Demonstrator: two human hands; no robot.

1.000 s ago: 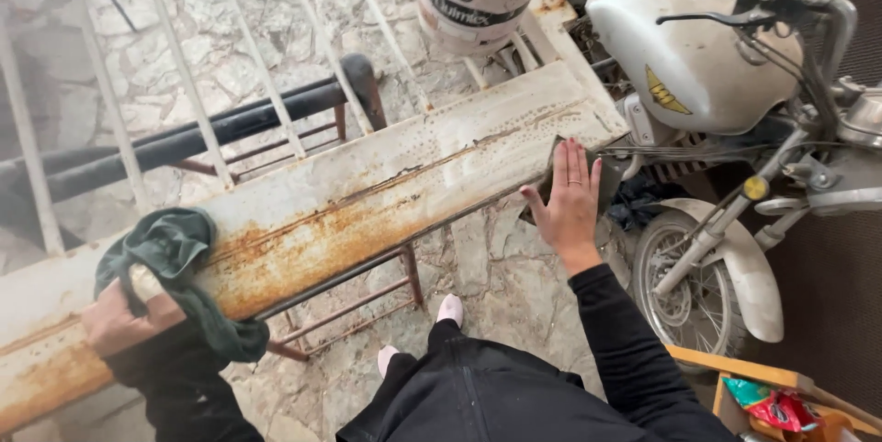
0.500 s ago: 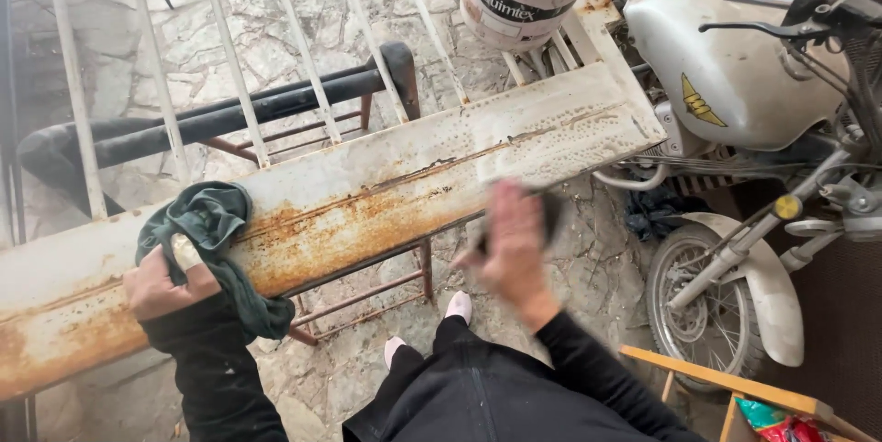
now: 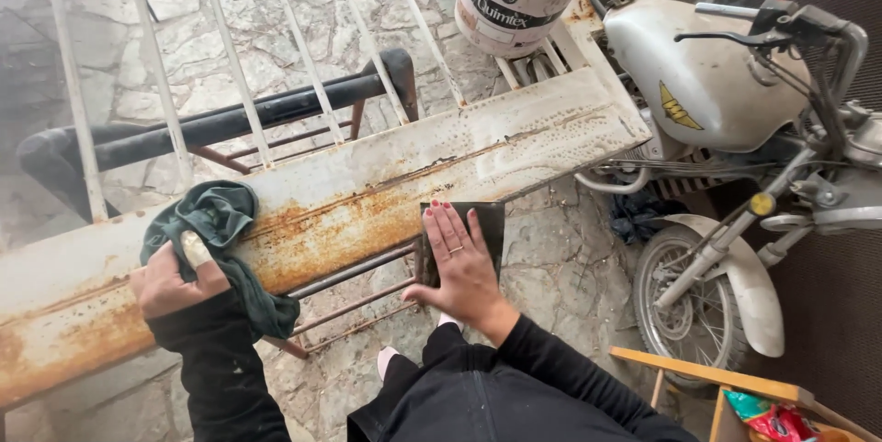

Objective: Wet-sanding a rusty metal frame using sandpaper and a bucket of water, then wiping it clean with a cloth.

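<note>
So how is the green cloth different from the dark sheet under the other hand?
The green cloth is soft and crumpled, bunched in the left hand; the dark sheet is flat and square-edged, pressed under the right hand. The cloth drapes over the edge; the sheet lies stiff. Both rest on the rusty white beam.

Lighting: soft, even daylight; bright, no hard shadows. Mild glare on the pale motorcycle tank (image 3: 707, 84). Right edge dim. Focus: sharp throughout, no motion blur. Distortion: slight wide-angle bending toward the edges.
</note>
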